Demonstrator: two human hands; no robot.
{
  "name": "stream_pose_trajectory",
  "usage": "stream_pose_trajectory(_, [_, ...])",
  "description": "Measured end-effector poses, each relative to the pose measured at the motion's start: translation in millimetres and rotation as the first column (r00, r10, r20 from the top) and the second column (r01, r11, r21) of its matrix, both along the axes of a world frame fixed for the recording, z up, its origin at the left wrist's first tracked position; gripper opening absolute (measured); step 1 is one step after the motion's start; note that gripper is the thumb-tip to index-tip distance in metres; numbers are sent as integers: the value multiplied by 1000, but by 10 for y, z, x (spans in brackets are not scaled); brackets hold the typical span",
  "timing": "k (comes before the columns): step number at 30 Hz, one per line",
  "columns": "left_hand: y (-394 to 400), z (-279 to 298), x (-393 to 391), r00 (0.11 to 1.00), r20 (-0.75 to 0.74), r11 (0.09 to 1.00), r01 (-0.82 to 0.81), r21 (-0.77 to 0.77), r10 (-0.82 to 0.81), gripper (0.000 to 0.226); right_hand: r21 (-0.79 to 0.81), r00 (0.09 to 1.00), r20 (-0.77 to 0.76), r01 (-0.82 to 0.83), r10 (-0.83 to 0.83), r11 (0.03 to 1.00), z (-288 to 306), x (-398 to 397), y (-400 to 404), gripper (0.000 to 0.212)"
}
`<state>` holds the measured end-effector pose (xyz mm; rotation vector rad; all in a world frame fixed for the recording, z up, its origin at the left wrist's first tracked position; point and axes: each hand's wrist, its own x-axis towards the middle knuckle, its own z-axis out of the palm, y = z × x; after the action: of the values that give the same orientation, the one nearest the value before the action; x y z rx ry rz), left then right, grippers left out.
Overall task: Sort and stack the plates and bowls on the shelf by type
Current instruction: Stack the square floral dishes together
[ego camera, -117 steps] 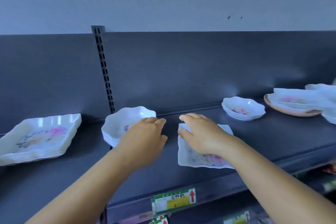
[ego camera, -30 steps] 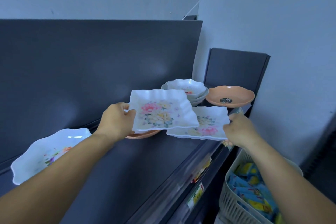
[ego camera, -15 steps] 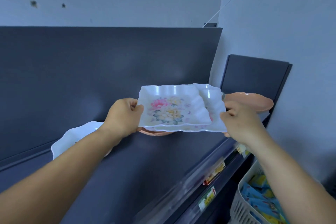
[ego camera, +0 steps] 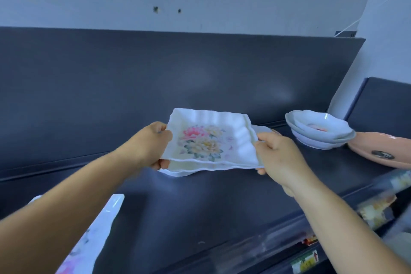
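Two white square plates with a flower print [ego camera: 209,140] are stacked and held just above the dark shelf [ego camera: 200,207]. My left hand [ego camera: 151,144] grips their left edge and my right hand [ego camera: 275,153] grips their right edge. Behind the stack, the rim of another plate [ego camera: 263,129] peeks out. A stack of white scalloped bowls [ego camera: 320,128] sits at the back right of the shelf. Beside them lies a salmon-pink bowl [ego camera: 382,151]. My left forearm partly covers a white scalloped dish [ego camera: 97,236] at the lower left.
The shelf's dark back panel [ego camera: 155,84] rises behind the dishes. Price labels [ego camera: 304,262] run along the shelf's front edge, with packaged goods [ego camera: 375,209] below on the right. A dark side panel [ego camera: 382,104] stands at the shelf's right end.
The two square plates have come together into one aligned stack held by both hands. The view has swung left, so the bowls and pink bowl now sit further right.
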<state>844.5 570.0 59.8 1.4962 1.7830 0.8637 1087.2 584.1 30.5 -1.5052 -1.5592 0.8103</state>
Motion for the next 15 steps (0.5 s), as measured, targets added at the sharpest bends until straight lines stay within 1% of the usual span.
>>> stream_pose_trajectory(3, [-214, -29, -211, 997, 41, 998, -65, 9, 65, 25, -27, 997, 10, -72, 73, 997, -34, -260, -23, 30])
stream_pose_trajectory(7, [-502, -61, -493, 974, 50, 975, -220, 11, 219, 22, -44, 980, -14, -197, 196, 979, -41, -629, -77, 37])
stream_pose_trajectory(10, [-734, -106, -709, 955, 37, 955, -294, 29, 293, 21, -65, 958, -44, -286, 283, 956, -48, -911, -129, 36])
stream_pose_trajectory(12, [-895, -153, -869, 945, -10, 944, -326, 45, 326, 18, -70, 946, -27, -323, 322, 944, -49, -1081, -190, 35])
stream_pose_trajectory(15, [-1139, -218, -1122, 924, -149, 936, -344, 81, 352, 15, -99, 908, 85, -403, 411, 910, -63, -1320, -316, 30])
